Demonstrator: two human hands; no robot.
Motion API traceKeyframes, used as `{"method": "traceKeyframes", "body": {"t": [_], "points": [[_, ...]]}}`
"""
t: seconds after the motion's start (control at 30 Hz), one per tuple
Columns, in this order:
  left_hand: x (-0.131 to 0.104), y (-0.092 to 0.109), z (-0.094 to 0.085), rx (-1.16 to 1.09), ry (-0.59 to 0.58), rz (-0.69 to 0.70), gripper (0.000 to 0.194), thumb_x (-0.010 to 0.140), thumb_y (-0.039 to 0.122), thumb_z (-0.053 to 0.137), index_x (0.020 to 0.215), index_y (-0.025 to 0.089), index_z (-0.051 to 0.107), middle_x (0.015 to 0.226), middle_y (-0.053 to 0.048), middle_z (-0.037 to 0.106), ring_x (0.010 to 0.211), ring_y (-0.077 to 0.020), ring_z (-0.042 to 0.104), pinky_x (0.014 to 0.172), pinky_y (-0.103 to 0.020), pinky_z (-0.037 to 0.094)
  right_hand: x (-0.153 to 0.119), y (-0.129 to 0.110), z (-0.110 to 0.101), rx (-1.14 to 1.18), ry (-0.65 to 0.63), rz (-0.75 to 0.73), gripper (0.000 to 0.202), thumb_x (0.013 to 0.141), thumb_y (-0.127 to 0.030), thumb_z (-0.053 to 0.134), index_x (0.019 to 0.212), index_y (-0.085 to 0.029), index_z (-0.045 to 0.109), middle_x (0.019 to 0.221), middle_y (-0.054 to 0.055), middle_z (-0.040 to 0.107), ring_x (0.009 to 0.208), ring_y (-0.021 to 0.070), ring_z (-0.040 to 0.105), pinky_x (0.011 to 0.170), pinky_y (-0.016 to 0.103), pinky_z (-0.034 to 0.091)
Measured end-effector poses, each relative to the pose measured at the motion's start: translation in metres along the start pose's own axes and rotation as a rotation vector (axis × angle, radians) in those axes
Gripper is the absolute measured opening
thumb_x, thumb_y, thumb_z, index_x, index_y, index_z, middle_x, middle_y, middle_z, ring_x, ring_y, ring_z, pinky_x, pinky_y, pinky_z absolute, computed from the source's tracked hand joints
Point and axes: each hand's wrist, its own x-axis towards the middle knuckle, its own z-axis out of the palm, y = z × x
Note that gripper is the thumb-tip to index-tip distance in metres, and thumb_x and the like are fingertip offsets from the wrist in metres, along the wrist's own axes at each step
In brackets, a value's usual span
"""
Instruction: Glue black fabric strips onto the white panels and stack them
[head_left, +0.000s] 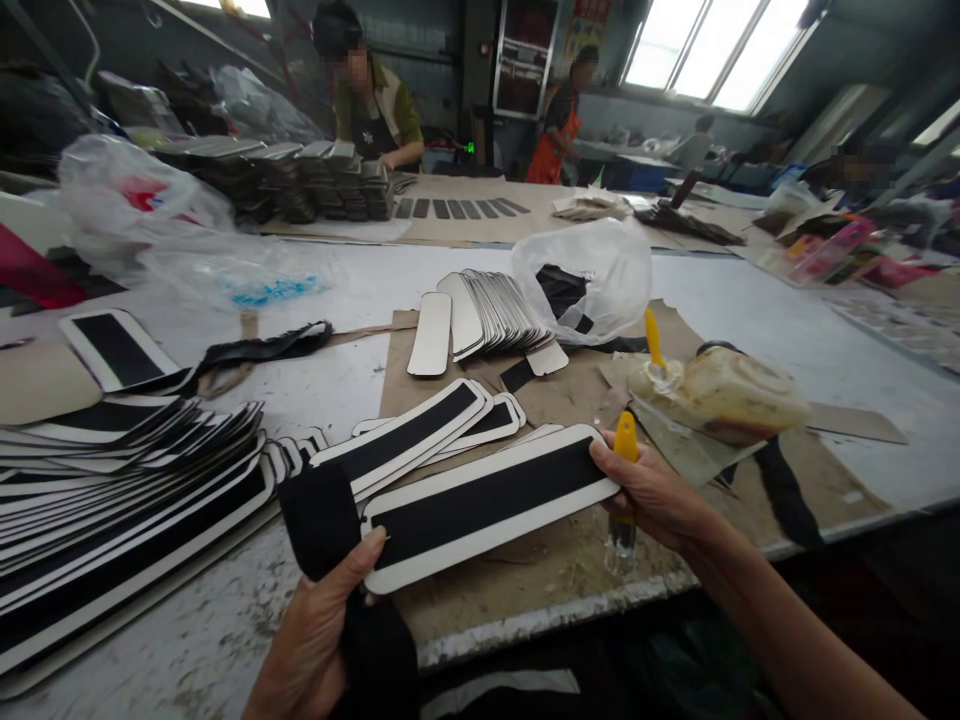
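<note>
A long pale panel (pixel 491 503) with rounded corners and a black strip along its middle is held slightly tilted above the table. My left hand (pixel 311 625) pinches its near left end, thumb on top. A black fabric band (pixel 322 520) passes by that hand and hangs below it; whether the fingers grip it is hidden. My right hand (pixel 652 485) closes on the far right end and also carries a yellow-handled brush (pixel 625 440), bristles down. Similar strip-covered panels (pixel 405 440) lie just behind the held one.
Strip-covered panels are stacked (pixel 135 520) on the left. Plain panels (pixel 495 312) fan out beside a plastic bag (pixel 622 280). A glue-stained container (pixel 727 395) with another yellow-handled brush (pixel 654 340) stands right, on brown board (pixel 495 610). A person (pixel 375 110) works across the table.
</note>
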Motion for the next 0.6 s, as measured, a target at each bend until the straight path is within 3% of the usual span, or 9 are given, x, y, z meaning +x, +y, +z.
{"method": "traceKeyframes", "body": {"t": [0.23, 0.33, 0.5, 0.6], "points": [[0.003, 0.001, 0.002, 0.124, 0.062, 0.111, 0.047, 0.042, 0.024, 0.089, 0.084, 0.016, 0.07, 0.076, 0.0, 0.07, 0.058, -0.0143, 0.062, 0.047, -0.016, 0.05, 0.009, 0.009, -0.002, -0.083, 0.033, 0.01, 0.048, 0.08, -0.065, 0.049, 0.068, -0.019, 0.041, 0.046, -0.007, 0.04, 0.039, 0.005, 0.032, 0.037, 0.016, 0.024], [0.009, -0.001, 0.0, 0.164, 0.031, 0.143, 0.047, 0.045, 0.028, 0.088, 0.087, 0.016, 0.069, 0.077, -0.001, 0.07, 0.064, -0.0159, 0.063, 0.054, -0.018, 0.052, 0.012, 0.009, -0.001, -0.112, 0.062, 0.005, 0.05, 0.076, -0.067, 0.052, 0.068, -0.019, 0.04, 0.045, -0.007, 0.04, 0.037, 0.0051, 0.032, 0.036, 0.016, 0.024], [0.012, -0.004, -0.004, 0.171, -0.056, 0.178, 0.044, 0.055, 0.032, 0.084, 0.091, 0.012, 0.068, 0.076, -0.005, 0.07, 0.066, -0.0188, 0.065, 0.059, -0.024, 0.054, 0.015, 0.009, -0.002, -0.392, 0.257, -0.019, 0.046, 0.067, -0.058, 0.068, 0.071, -0.018, 0.047, 0.049, -0.008, 0.04, 0.038, 0.0045, 0.036, 0.033, 0.014, 0.027], [0.011, -0.003, -0.005, 0.111, -0.137, 0.195, 0.042, 0.059, 0.029, 0.082, 0.094, 0.013, 0.067, 0.081, -0.006, 0.07, 0.072, -0.0203, 0.065, 0.066, -0.027, 0.054, 0.016, 0.01, -0.003, -0.321, 0.246, 0.022, 0.041, 0.068, -0.054, 0.071, 0.073, -0.018, 0.05, 0.051, -0.008, 0.04, 0.039, 0.0037, 0.036, 0.033, 0.012, 0.028]]}}
